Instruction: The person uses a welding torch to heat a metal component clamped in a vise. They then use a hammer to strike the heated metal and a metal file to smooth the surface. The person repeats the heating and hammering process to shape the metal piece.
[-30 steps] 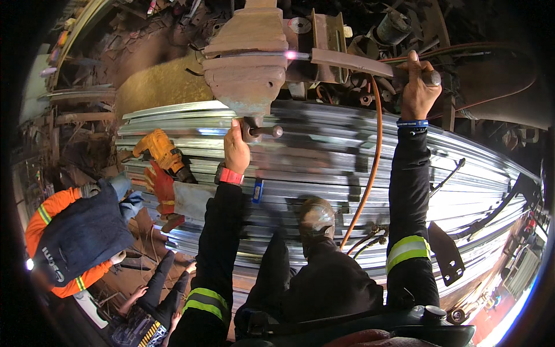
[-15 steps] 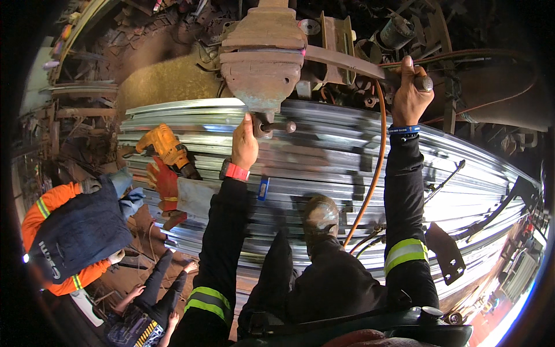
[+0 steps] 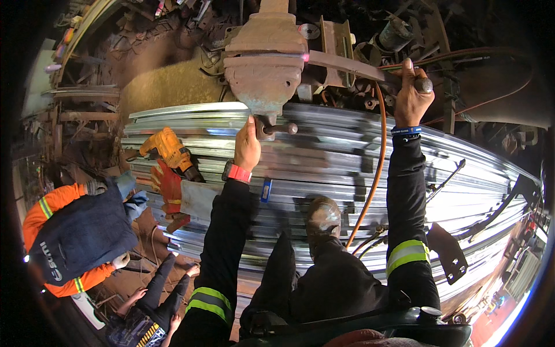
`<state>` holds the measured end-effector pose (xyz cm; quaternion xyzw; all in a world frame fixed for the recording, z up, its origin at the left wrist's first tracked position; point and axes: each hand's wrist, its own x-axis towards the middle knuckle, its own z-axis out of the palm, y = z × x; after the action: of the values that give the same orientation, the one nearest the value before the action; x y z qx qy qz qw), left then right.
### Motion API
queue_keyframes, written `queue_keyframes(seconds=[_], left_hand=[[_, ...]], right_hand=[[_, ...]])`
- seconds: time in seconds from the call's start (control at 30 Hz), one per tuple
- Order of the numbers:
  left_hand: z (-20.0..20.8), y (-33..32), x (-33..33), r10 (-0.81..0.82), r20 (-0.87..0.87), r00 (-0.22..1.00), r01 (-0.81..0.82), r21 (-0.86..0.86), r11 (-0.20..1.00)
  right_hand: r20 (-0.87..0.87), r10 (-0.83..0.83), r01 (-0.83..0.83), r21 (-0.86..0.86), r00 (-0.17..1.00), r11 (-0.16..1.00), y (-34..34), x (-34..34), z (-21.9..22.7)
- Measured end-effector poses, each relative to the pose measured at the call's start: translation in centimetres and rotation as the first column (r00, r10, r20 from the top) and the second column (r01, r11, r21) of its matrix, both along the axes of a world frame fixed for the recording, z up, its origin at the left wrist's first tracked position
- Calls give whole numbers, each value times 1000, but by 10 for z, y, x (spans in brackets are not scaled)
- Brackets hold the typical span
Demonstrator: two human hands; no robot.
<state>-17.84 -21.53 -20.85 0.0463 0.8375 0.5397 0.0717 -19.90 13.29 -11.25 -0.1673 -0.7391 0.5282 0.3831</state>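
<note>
A heavy, rusty bench vise (image 3: pixel 263 81) stands at the top middle, with a crossbar handle (image 3: pixel 283 128) at its near end. My left hand (image 3: pixel 248 147) is closed at the left end of that handle, thumb up along the vise screw. A flat metal bar (image 3: pixel 347 63) sticks out from the right side of the vise jaws, and a spot beside the jaws glows pink. My right hand (image 3: pixel 413 98) is wrapped round the bar's far end, thumb up. A rounded dark end shows past that fist.
Long shiny metal profiles (image 3: pixel 312 156) lie under the vise. On them are an orange power tool (image 3: pixel 167 149), red work gloves (image 3: pixel 167 188), a blue object (image 3: pixel 266 189) and an orange hose (image 3: pixel 376 168). At left, a person in orange sleeves (image 3: pixel 81 231) bends over; another person (image 3: pixel 153 306) is below.
Both my hands keep their places on the vise handle and the bar. The view has shifted slightly, and the pink glow at the jaws looks larger.
</note>
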Motion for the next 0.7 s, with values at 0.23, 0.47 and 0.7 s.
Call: queue_keyframes(seconds=[0.23, 0.47, 0.7], left_hand=[[-8, -1, -1, 34, 24, 999, -35, 30, 999], [-16, -7, -2, 39, 23, 999, -39, 12, 999], [25, 25, -3, 271, 1, 963, -268, 161, 950]], right_hand=[[6, -42, 42, -13, 999, 999, -1, -1, -1], [-8, -11, 11, 4, 1000, 1000, -7, -2, 4], [49, 15, -15, -3, 999, 1000, 0, 3, 2]])
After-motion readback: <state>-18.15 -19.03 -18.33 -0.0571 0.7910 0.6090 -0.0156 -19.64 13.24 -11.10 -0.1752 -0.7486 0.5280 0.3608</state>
